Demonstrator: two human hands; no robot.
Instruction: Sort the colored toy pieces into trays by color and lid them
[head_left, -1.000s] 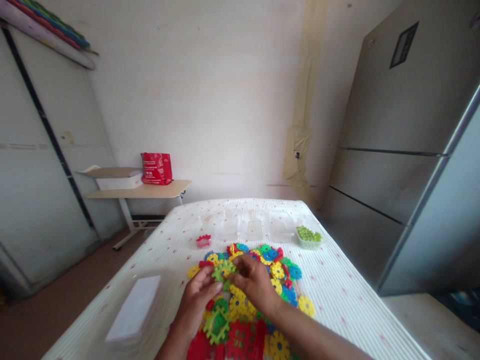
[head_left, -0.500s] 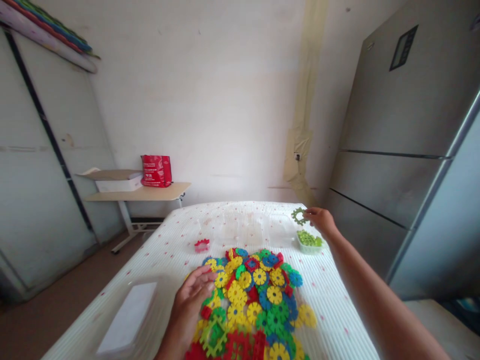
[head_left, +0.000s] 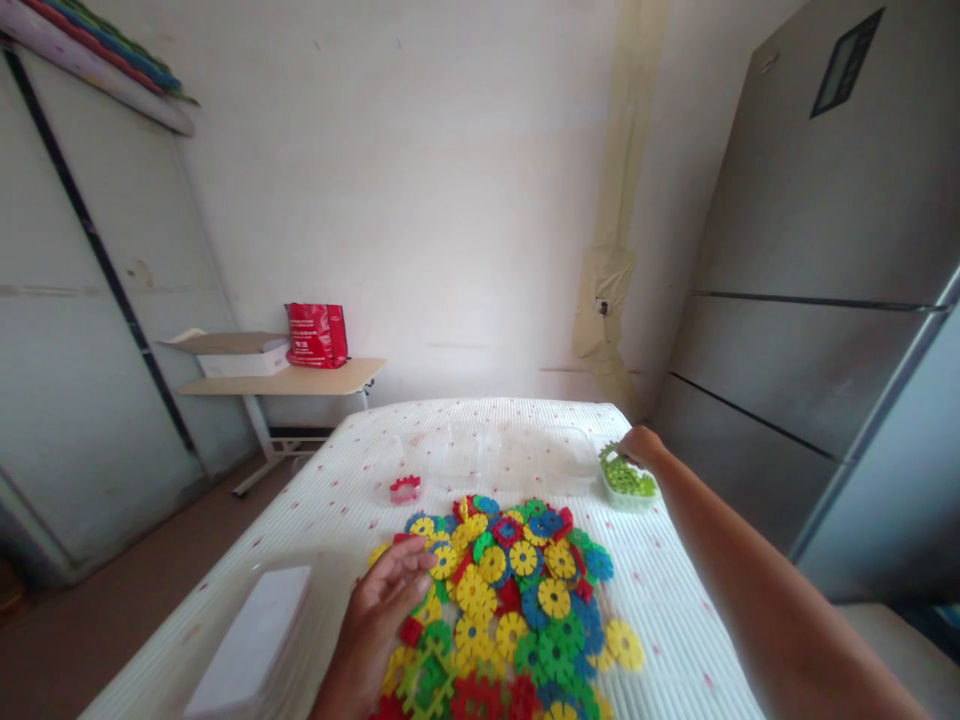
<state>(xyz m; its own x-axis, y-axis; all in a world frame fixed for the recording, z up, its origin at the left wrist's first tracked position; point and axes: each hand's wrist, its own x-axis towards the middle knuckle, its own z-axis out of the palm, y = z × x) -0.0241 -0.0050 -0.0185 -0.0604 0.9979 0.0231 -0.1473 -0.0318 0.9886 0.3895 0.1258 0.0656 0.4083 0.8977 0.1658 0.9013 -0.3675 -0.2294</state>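
My right hand is at the far right of the table, over a small clear tub heaped with light green plastic pieces. Its fingers are closed on a green notched square piece, which is low against the heap; the fingertips are partly hidden. Nearer to me, my left hand rests by the left side of a pile of interlocking plastic pieces, its fingers loosely curved and apart, holding nothing. Yellow, blue and green notched discs and red square pieces make up the pile. A light green square lies at its near edge.
Beyond the pile stand clear empty-looking tubs, and one tub with red pieces. A clear box with a white sheet lies at left. The fridge rises right of the table; a red bag sits on a side desk.
My right hand has come down with the green square piece, from above the table behind the tub onto the green heap. My left hand stays nearly still; the view has shifted slightly.
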